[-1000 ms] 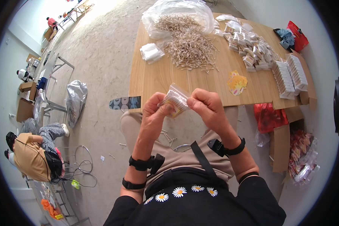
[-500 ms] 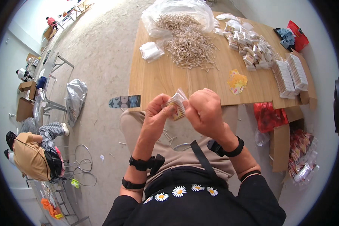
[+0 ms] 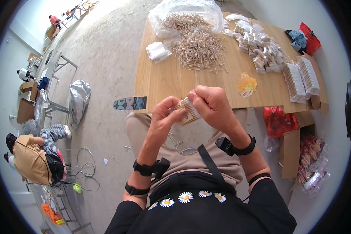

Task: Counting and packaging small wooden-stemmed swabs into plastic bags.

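Over the table's near edge, between my hands, is a small clear packet of cotton swabs (image 3: 190, 112) with a yellow card inside. My left hand (image 3: 164, 117) pinches its left side, thumb on the front. The fingers of my right hand (image 3: 213, 106) are closed on the packet's upper right edge. Beyond my hands lies a large heap of loose cotton swabs (image 3: 199, 48), part of it on a big clear plastic bag (image 3: 156, 21). To the right of the heap, several yellow cards (image 3: 246, 85) lie on the wooden table (image 3: 160, 82).
A stack of clear empty bags (image 3: 158, 51) lies left of the heap. Filled packets (image 3: 266, 52) pile up at the right, beside upright rows of packets (image 3: 294, 84). A cardboard box (image 3: 290, 152) and red bag (image 3: 276, 121) stand below. Another person (image 3: 33, 158) sits at far left.
My right hand has turned and closed on the packet's upper edge, where it was a raised fist beside it. The packet tilts more to the right; my left hand keeps its hold.
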### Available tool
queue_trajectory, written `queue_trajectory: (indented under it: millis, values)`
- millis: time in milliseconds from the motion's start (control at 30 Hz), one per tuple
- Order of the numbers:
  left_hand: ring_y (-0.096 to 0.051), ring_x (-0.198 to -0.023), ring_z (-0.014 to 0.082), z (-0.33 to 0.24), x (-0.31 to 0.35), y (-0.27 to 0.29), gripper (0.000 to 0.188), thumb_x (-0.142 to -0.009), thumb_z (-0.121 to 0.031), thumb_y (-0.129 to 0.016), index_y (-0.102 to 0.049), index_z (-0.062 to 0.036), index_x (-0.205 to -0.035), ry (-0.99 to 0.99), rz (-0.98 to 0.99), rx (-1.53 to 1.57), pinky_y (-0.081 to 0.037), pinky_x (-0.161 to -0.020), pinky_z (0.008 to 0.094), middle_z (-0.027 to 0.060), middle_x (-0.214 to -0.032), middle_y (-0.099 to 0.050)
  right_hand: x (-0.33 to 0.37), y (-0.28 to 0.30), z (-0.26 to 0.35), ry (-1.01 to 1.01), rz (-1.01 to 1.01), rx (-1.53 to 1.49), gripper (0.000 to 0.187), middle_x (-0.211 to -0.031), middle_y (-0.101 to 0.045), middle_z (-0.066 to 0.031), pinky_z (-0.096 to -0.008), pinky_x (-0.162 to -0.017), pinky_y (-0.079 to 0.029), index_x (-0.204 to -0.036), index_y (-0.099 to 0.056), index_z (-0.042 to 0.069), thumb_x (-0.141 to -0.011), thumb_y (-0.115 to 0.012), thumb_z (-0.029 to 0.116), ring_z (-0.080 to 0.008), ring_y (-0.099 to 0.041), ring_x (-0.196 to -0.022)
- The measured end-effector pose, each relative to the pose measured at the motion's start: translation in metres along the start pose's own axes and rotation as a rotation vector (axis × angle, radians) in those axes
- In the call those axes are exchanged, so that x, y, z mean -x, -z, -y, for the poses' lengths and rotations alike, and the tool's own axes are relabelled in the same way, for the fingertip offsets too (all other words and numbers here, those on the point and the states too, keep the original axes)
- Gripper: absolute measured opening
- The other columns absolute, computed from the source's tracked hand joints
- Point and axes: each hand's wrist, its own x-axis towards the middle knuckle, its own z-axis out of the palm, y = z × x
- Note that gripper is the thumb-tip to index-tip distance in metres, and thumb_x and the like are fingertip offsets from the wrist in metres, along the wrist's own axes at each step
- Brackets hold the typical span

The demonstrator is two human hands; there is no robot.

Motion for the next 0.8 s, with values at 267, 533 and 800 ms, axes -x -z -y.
queue_trajectory:
  millis: [267,533,800]
  values:
    - [-0.057,-0.081,0.0044,-0.001,0.0,0.001,0.013,-0.093,-0.011,-0.068,-0.063,-0.0019,-0.101,0.034,0.075,0.025,-0.046,-0.073,0.0202,-0.0014,-0.089,-0.065,0.004,-0.007,-0.005,0.109,0.013,-0.017,0.022,-0.059,-0.052,-0.0143,-0.0346,-0.055,-0.043,-0.072,-0.056,-0.001,-0.085,-0.067,0.012,-0.0259,-0.053,-0.054]
    - [-0.061,-0.083,0.007,0.006,-0.01,-0.007,0.007,-0.089,-0.004,-0.069,-0.063,-0.0051,-0.093,-0.148,-0.198,0.187,-0.049,-0.078,0.0238,0.0005,-0.091,-0.068,0.02,-0.018,-0.018,-0.067,0.011,-0.34,0.026,-0.096,-0.064,-0.0038,-0.0299,-0.076,-0.049,-0.101,-0.062,0.0,-0.087,-0.074,0.018,-0.0097,-0.059,-0.087]
    - [-0.061,-0.086,0.0077,-0.009,-0.005,-0.012,0.015,-0.088,-0.002,-0.069,-0.063,-0.0002,-0.102,-0.149,-0.229,0.072,-0.049,-0.08,0.0234,0.0023,-0.094,-0.066,0.033,-0.024,-0.03,-0.199,0.14,-0.509,0.025,-0.096,-0.066,-0.0038,-0.0276,-0.076,-0.05,-0.107,-0.064,-0.001,-0.085,-0.073,0.007,-0.01,-0.06,-0.087]
